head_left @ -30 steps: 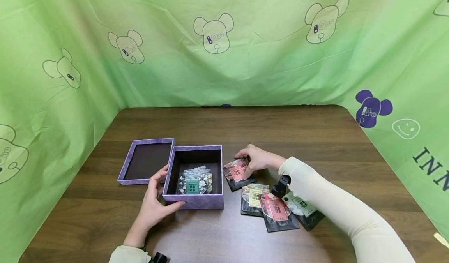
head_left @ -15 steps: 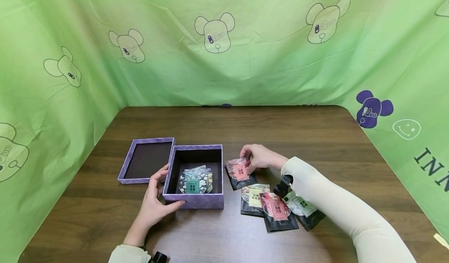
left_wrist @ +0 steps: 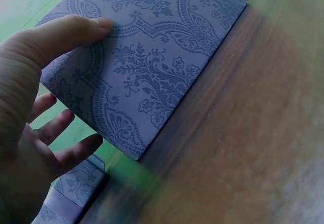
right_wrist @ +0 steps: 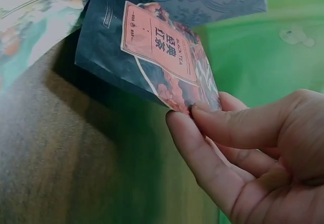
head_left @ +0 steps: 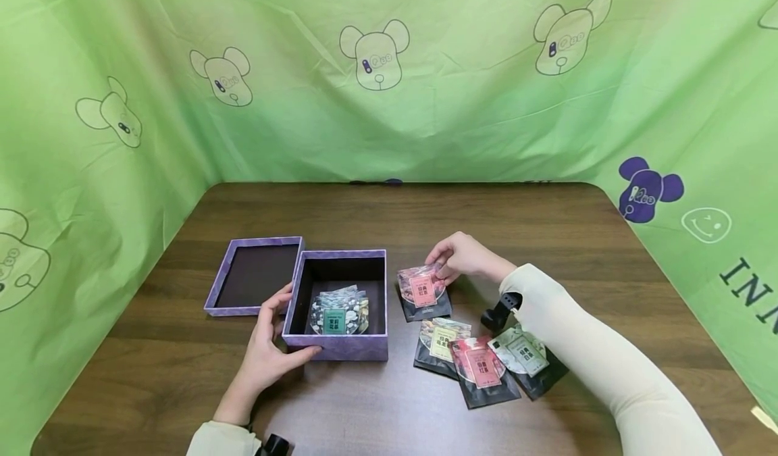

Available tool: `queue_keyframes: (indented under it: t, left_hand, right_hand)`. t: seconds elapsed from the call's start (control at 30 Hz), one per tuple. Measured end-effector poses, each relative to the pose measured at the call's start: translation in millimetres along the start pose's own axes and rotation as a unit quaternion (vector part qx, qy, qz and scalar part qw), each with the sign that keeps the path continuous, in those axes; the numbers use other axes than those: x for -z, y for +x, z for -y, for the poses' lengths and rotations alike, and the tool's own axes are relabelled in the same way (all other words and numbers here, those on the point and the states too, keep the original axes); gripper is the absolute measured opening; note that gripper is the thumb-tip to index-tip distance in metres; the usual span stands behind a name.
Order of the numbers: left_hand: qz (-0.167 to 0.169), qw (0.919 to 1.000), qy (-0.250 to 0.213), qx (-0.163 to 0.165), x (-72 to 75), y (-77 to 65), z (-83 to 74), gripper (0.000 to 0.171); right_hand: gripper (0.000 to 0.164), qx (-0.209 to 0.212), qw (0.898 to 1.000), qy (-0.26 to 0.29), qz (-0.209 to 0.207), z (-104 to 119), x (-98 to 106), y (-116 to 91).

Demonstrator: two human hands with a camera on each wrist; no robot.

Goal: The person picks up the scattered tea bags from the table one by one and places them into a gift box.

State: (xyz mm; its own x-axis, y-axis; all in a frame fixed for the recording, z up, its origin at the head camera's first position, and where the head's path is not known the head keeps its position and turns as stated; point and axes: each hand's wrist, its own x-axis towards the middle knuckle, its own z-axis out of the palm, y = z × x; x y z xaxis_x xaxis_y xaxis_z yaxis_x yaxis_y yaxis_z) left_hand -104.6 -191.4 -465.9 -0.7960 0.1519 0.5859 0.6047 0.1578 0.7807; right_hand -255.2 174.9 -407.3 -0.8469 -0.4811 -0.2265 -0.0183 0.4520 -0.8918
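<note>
At its near left corner, a purple patterned box is gripped by my left hand. The thumb lies against the front wall, and the fingers are along the left side. Inside the box are several tea sachets, the front one with a green label. Between thumb and fingertips, my right hand pinches the edge of a black tea sachet with a pink label, just right of the box. The right wrist view shows this tea sachet tilted, with a shadow on the table beneath it.
The purple box lid lies inside up, left of the box. Nearer on the right, a yellow-label sachet, another pink-label sachet and a green-label sachet overlap. A green printed curtain surrounds the wooden table.
My right hand has moved right and slightly away from me with the pinched black tea sachet, which has turned a little. The loose sachets have shifted slightly. My left hand stays on the box.
</note>
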Motion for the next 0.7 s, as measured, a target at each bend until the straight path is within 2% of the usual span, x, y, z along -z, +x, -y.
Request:
queue_keyframes:
  t: [0.27,0.7]
  left_hand:
    - [0.002,0.9999,0.005,0.010,0.0,1.5,-1.3,0.093]
    - [-0.004,1.0000,0.006,0.000,0.1,-0.7,0.1,0.090]
  right_hand:
    - [0.033,0.016,0.999,0.030,-0.022,7,15,-4]
    - [0.036,0.024,0.995,0.088,-0.034,36,27,-16]
